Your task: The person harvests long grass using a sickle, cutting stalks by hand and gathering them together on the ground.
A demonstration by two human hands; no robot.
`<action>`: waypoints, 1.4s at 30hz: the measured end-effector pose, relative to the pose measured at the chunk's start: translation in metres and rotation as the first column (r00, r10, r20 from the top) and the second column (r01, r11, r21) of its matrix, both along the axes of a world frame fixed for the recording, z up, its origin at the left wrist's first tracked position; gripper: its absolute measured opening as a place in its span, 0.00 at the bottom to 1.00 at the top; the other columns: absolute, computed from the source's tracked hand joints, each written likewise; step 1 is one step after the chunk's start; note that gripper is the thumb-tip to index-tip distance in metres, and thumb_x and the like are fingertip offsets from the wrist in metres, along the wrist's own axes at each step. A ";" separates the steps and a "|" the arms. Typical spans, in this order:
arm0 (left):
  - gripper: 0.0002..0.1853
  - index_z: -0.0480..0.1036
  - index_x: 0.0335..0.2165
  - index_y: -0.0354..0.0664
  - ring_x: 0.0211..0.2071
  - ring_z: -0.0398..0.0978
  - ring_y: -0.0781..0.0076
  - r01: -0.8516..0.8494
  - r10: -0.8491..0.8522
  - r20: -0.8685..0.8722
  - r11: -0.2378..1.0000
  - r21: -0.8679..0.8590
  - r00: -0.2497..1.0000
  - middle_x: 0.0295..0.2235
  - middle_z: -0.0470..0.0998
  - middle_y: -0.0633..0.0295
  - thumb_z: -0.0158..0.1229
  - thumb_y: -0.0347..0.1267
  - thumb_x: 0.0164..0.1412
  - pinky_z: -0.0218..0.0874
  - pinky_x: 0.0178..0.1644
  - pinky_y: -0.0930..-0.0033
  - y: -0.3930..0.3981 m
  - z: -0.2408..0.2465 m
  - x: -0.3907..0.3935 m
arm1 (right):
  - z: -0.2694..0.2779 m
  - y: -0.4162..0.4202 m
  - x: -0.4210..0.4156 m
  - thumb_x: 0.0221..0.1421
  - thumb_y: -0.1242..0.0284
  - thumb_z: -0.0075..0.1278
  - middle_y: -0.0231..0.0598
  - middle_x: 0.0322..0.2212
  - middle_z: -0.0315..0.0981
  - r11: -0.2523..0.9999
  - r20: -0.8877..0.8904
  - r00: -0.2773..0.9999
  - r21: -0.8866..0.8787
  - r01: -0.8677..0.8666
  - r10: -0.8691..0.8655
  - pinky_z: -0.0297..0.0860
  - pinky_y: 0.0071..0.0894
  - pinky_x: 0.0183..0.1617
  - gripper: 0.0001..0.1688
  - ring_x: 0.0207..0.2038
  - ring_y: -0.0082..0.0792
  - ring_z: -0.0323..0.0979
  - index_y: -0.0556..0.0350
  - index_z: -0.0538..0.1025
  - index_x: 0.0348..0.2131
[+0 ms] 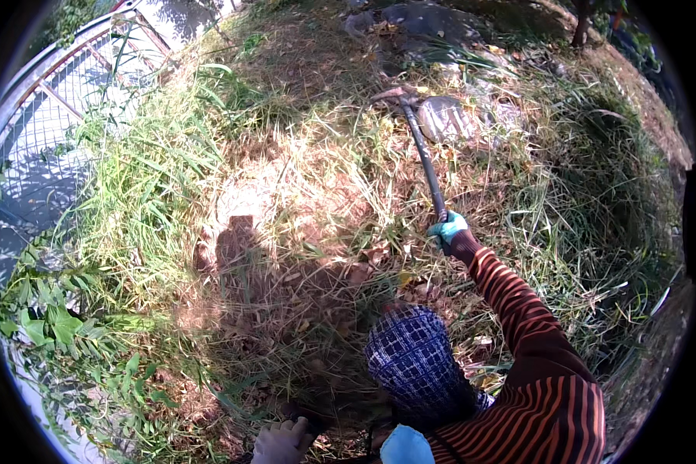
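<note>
My right hand (pixel 449 230), in a teal and grey work glove, is closed around the lower end of a dark-handled digging tool (pixel 423 153). The tool reaches away over the cut grass, and its rusty metal head (pixel 395 94) lies near a pale flat stone or plastic piece (pixel 445 119). At the bottom edge is my left hand (pixel 281 442) in a light glove, its fingers curled by a dark object that I cannot identify. Whether it grips that object is unclear. My knee in blue checked cloth (pixel 412 354) is bent between the hands, above dry grass (pixel 313 290).
A metal mesh fence (pixel 52 110) runs along the left beside pale paving. Tall green grass (pixel 151 174) grows next to it, and leafy plants (pixel 58 319) stand lower left. Dark sheeting (pixel 429 23) lies on the ground at the top, near a thin tree trunk (pixel 581 26).
</note>
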State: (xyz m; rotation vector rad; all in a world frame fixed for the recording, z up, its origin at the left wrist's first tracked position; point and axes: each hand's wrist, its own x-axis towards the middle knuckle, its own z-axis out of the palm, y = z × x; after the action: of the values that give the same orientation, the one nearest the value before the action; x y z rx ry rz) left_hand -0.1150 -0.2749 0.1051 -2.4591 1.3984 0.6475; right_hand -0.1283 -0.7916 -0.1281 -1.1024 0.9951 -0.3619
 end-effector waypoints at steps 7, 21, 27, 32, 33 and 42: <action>0.19 0.66 0.43 0.42 0.26 0.71 0.52 0.016 -0.018 -0.025 0.997 -0.074 1.000 0.28 0.73 0.51 0.47 0.40 0.55 0.62 0.28 0.51 -0.004 -0.010 0.010 | -0.032 -0.064 0.134 0.38 0.78 0.58 0.37 0.11 0.66 0.940 -0.434 0.889 -0.218 -0.262 0.148 0.63 0.32 0.14 0.10 0.12 0.31 0.65 0.56 0.69 0.21; 0.24 0.64 0.47 0.41 0.23 0.70 0.54 0.103 -0.106 -0.033 0.991 -0.090 0.994 0.28 0.72 0.52 0.48 0.42 0.54 0.60 0.24 0.55 -0.018 -0.010 0.010 | -0.020 0.146 -0.224 0.29 0.67 0.65 0.39 0.29 0.71 0.874 -0.575 0.727 -0.042 -0.484 0.375 0.66 0.26 0.35 0.41 0.29 0.28 0.67 0.58 0.66 0.45; 0.23 0.65 0.46 0.41 0.29 0.71 0.54 0.003 -0.001 -0.085 1.000 0.029 0.996 0.30 0.72 0.52 0.48 0.42 0.55 0.61 0.31 0.55 -0.023 0.001 0.007 | -0.027 0.071 -0.123 0.34 0.81 0.60 0.32 0.20 0.66 0.993 -0.314 0.948 -0.079 -0.087 0.058 0.62 0.23 0.18 0.25 0.17 0.23 0.63 0.58 0.66 0.35; 0.22 0.65 0.46 0.43 0.31 0.70 0.55 -0.035 0.041 -0.078 0.997 0.073 0.996 0.30 0.73 0.53 0.47 0.42 0.55 0.60 0.35 0.54 -0.020 -0.002 0.009 | -0.067 0.144 -0.214 0.29 0.71 0.65 0.31 0.28 0.68 0.948 -0.543 0.779 0.139 -0.285 0.313 0.66 0.26 0.36 0.35 0.29 0.24 0.65 0.56 0.67 0.41; 0.22 0.65 0.46 0.43 0.31 0.70 0.55 -0.035 0.042 -0.078 0.996 0.088 0.996 0.30 0.73 0.53 0.47 0.42 0.55 0.60 0.35 0.54 -0.019 -0.003 0.009 | -0.068 0.169 -0.249 0.27 0.70 0.67 0.31 0.29 0.69 0.927 -0.604 0.705 0.205 -0.314 0.372 0.66 0.27 0.39 0.38 0.30 0.24 0.66 0.55 0.66 0.42; 0.21 0.67 0.44 0.45 0.30 0.70 0.59 -0.028 0.042 -0.083 0.986 0.162 0.996 0.30 0.72 0.57 0.49 0.42 0.54 0.59 0.34 0.54 -0.039 -0.006 0.020 | -0.060 0.083 -0.159 0.32 0.83 0.61 0.29 0.19 0.63 0.999 -0.082 0.996 -0.017 0.029 -0.030 0.63 0.23 0.18 0.25 0.17 0.23 0.63 0.57 0.66 0.32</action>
State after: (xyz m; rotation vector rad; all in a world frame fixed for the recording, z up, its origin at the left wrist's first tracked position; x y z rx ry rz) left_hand -0.0946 -0.3139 0.0994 -2.3596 1.2806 0.8483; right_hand -0.2873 -0.7085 -0.1878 -1.1248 1.0836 -0.3507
